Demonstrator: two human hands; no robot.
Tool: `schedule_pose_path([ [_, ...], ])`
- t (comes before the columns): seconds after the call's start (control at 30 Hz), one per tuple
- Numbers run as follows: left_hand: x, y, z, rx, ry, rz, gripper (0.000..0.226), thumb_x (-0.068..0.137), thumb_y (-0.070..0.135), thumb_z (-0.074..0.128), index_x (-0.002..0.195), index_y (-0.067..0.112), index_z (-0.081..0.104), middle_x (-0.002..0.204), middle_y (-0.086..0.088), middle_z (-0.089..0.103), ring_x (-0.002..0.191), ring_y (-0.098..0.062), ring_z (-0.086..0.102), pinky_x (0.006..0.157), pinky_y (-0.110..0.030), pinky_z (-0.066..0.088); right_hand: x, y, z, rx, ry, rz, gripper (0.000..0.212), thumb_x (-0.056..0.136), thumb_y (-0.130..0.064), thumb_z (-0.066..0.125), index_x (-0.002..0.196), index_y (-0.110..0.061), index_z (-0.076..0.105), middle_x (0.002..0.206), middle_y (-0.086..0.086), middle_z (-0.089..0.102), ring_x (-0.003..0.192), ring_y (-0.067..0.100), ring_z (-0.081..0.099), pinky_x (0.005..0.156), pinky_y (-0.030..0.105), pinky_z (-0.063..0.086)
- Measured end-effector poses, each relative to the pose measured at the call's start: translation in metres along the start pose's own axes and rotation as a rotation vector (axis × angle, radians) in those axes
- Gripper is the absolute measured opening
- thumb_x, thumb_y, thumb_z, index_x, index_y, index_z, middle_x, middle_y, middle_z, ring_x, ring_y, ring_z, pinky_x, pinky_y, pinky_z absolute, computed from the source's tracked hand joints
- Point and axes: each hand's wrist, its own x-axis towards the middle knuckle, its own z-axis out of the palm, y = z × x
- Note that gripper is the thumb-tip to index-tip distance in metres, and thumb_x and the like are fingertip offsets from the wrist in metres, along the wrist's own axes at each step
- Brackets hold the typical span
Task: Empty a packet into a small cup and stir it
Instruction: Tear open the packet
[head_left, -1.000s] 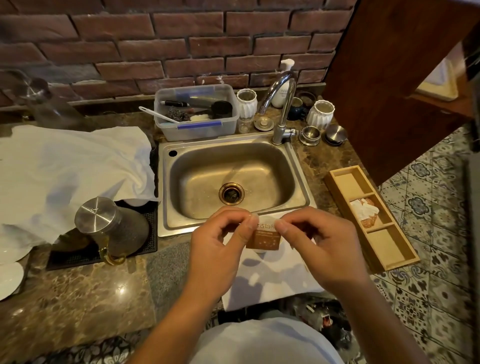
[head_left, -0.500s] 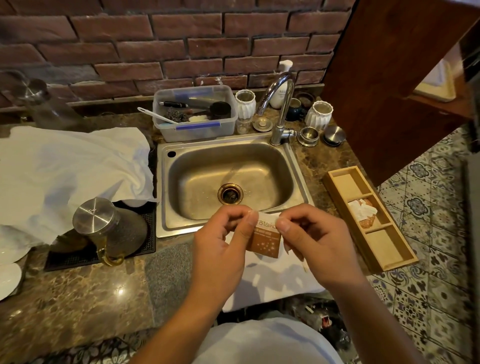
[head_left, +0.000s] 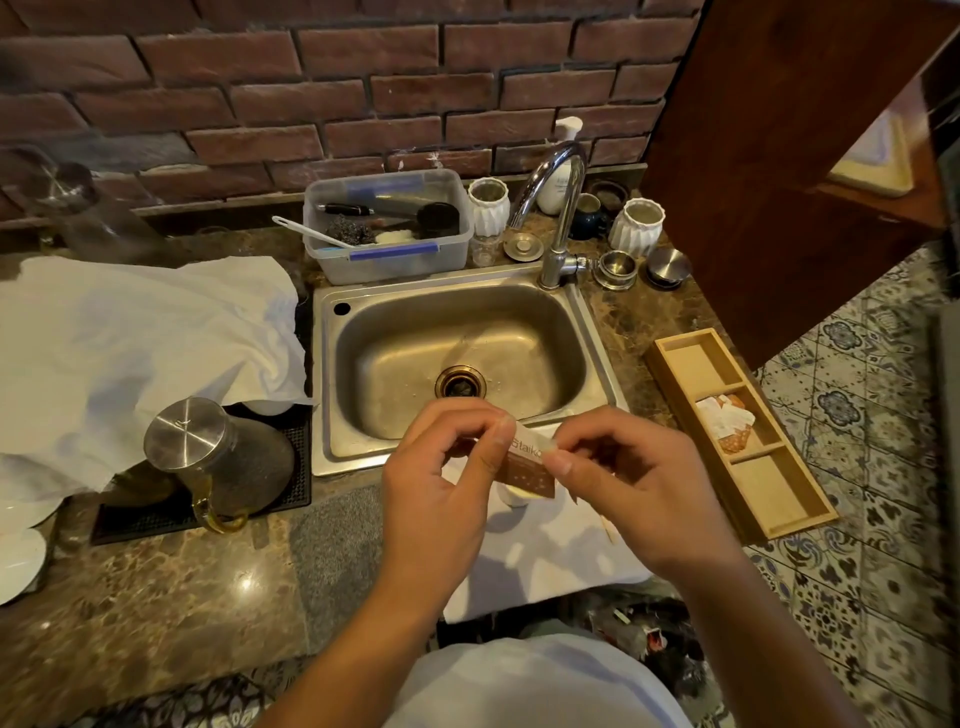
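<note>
Over the near edge of the bench (head_left: 156, 597), just in front of the steel sink (head_left: 587, 332), both hands meet on a small brown packet (head_left: 527, 467) with a white top strip bearing printed letters. From the head camera, the left hand (head_left: 441, 483) is closed, thumb and forefinger pinching the packet's upper left corner, and the right hand (head_left: 618, 478) is closed likewise on the upper right corner, so the packet hangs between them, tilted down to the right. Directly under the packet's lower edge sits a small white cup (head_left: 511, 496), mostly hidden by the hands; it rests on a white cloth (head_left: 545, 566) spread over the bench front. Whether the packet is torn open yet cannot be told. A thin pale stick (head_left: 607, 529) shows on the cloth just below the right hand. To the right lies a wooden tray (head_left: 779, 499) with three compartments, its middle one holding crumpled wrappers (head_left: 727, 421). To the left stands a glass carafe (head_left: 228, 462) with a steel lid on a black mat (head_left: 156, 519), beside a large rumpled white sheet (head_left: 130, 343). Behind the sink are a curved tap (head_left: 558, 208), a clear plastic tub (head_left: 389, 249) of cleaning tools, and two ribbed white pots (head_left: 636, 226).
</note>
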Motion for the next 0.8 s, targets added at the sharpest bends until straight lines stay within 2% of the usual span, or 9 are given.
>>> schedule_pose_path([
  [0.1, -0.002, 0.003, 0.002, -0.042, -0.006, -0.079, 0.010, 0.091, 0.023, 0.068, 0.090, 0.016, 0.075, 0.092, 0.003, 0.072, 0.091, -0.020, 0.069, 0.080, -0.033, 0.057, 0.001, 0.000, -0.001, 0.144, -0.063, 0.027, 0.014, 0.079, -0.032, 0.071, 0.087, -0.020, 0.073, 0.069, 0.000, 0.065, 0.058, 0.005, 0.057, 0.054, 0.017, 0.045],
  [0.23, -0.002, 0.010, 0.002, -0.187, -0.055, -0.226, 0.013, 0.084, 0.032, 0.068, 0.088, 0.023, 0.076, 0.087, 0.002, 0.077, 0.081, -0.009, 0.072, 0.073, -0.021, 0.057, 0.002, 0.005, -0.002, 0.148, 0.017, 0.029, 0.002, 0.088, -0.018, 0.068, 0.088, -0.017, 0.069, 0.066, 0.007, 0.061, 0.056, 0.008, 0.055, 0.050, 0.019, 0.046],
  [0.33, -0.001, 0.009, 0.000, -0.219, -0.135, -0.221, 0.014, 0.082, 0.029, 0.071, 0.090, 0.022, 0.079, 0.090, -0.001, 0.078, 0.085, -0.013, 0.074, 0.075, -0.023, 0.057, 0.002, 0.005, -0.003, 0.181, 0.062, 0.050, 0.006, 0.088, -0.020, 0.066, 0.090, -0.016, 0.070, 0.066, 0.015, 0.060, 0.053, 0.013, 0.053, 0.047, 0.025, 0.044],
  [0.43, 0.000, 0.008, 0.000, -0.228, -0.131, -0.200, 0.014, 0.083, 0.027, 0.071, 0.090, 0.020, 0.080, 0.090, -0.004, 0.078, 0.085, -0.017, 0.074, 0.076, -0.026, 0.059, 0.003, 0.004, -0.003, 0.207, 0.051, 0.082, 0.012, 0.088, -0.023, 0.067, 0.097, -0.017, 0.071, 0.067, 0.016, 0.062, 0.053, 0.014, 0.054, 0.047, 0.025, 0.045],
  [0.5, 0.001, 0.008, 0.002, -0.273, -0.126, -0.203, 0.012, 0.083, 0.024, 0.070, 0.090, 0.022, 0.080, 0.089, -0.001, 0.079, 0.084, -0.015, 0.075, 0.074, -0.025, 0.058, 0.004, 0.004, -0.002, 0.189, 0.046, 0.098, 0.016, 0.091, -0.026, 0.070, 0.102, -0.016, 0.071, 0.070, 0.018, 0.063, 0.054, 0.015, 0.055, 0.047, 0.025, 0.046],
  [0.6, 0.000, 0.009, 0.001, -0.260, -0.130, -0.191, 0.012, 0.085, 0.022, 0.069, 0.092, 0.021, 0.079, 0.088, 0.003, 0.079, 0.084, -0.010, 0.073, 0.075, -0.023, 0.057, 0.005, 0.004, -0.002, 0.165, 0.085, 0.105, 0.019, 0.084, -0.030, 0.068, 0.097, -0.017, 0.071, 0.071, 0.014, 0.064, 0.056, 0.012, 0.057, 0.048, 0.023, 0.047],
  [0.63, 0.000, 0.007, 0.001, -0.231, -0.134, -0.182, 0.011, 0.088, 0.022, 0.070, 0.094, 0.019, 0.078, 0.089, 0.002, 0.079, 0.086, -0.012, 0.074, 0.077, -0.025, 0.057, 0.005, 0.003, -0.002, 0.166, 0.100, 0.097, 0.018, 0.083, -0.030, 0.067, 0.095, -0.017, 0.071, 0.072, 0.012, 0.065, 0.057, 0.011, 0.057, 0.048, 0.022, 0.047],
  [0.7, -0.001, 0.002, -0.001, -0.162, -0.139, -0.156, 0.009, 0.092, 0.026, 0.072, 0.096, 0.020, 0.078, 0.092, -0.001, 0.077, 0.089, -0.019, 0.073, 0.081, -0.038, 0.060, 0.004, 0.003, -0.004, 0.149, 0.114, 0.066, 0.015, 0.081, -0.029, 0.068, 0.091, -0.019, 0.072, 0.075, 0.010, 0.067, 0.059, 0.009, 0.059, 0.049, 0.019, 0.048],
  [0.8, 0.000, -0.003, -0.001, -0.101, -0.136, -0.136, 0.013, 0.090, 0.034, 0.069, 0.096, 0.026, 0.077, 0.092, -0.001, 0.076, 0.091, -0.025, 0.073, 0.084, -0.055, 0.059, 0.003, 0.008, -0.008, 0.026, 0.073, -0.002, 0.011, 0.086, -0.023, 0.069, 0.093, -0.017, 0.073, 0.080, -0.003, 0.071, 0.070, 0.010, 0.065, 0.059, 0.021, 0.052],
])
